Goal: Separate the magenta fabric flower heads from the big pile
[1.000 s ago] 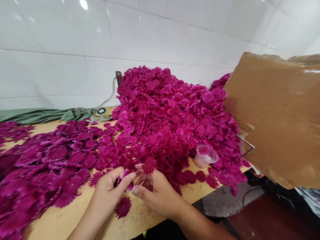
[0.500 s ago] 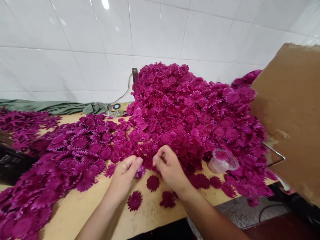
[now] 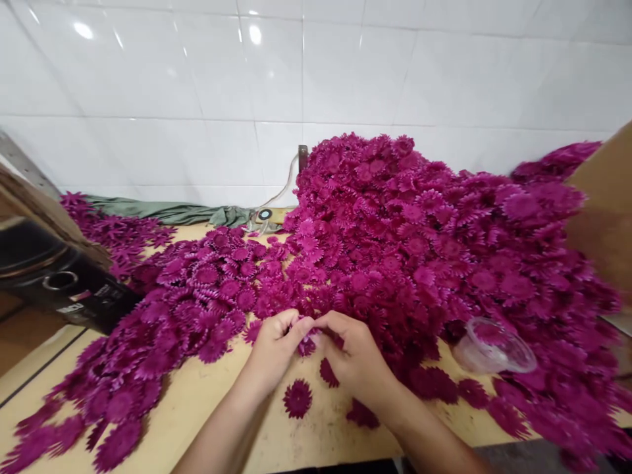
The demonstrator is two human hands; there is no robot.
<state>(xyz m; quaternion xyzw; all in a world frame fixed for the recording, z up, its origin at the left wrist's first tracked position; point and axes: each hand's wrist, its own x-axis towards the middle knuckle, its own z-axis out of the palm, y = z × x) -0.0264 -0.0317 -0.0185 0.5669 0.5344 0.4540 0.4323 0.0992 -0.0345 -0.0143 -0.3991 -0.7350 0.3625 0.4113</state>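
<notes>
Between both hands, near the middle of the view, is a small magenta flower head [image 3: 307, 343] with toothed petals, partly covered by fingers. My left hand [image 3: 280, 339] pinches it between thumb and curled fingers. From the other side my right hand [image 3: 349, 339] has thumb and index finger closed at the flower's edge, touching the left thumb tip. Flat on the table just below lies a single dark magenta flower [image 3: 297, 398], with another flower [image 3: 363, 413] under my right wrist.
A tall heap of magenta flowers [image 3: 375, 217] stands against the tiled wall. A lower pile [image 3: 197, 283] spreads leftward. A clear plastic cup [image 3: 494, 349] sits tilted at right. A black box [image 3: 64, 283] stands at left, a brown cardboard sheet [image 3: 602, 204] at right. A green cloth [image 3: 162, 210] lies along the wall.
My right hand has moved left to meet my left hand at the flower; earlier they were apart. The camera view has turned left, showing more of the black box.
</notes>
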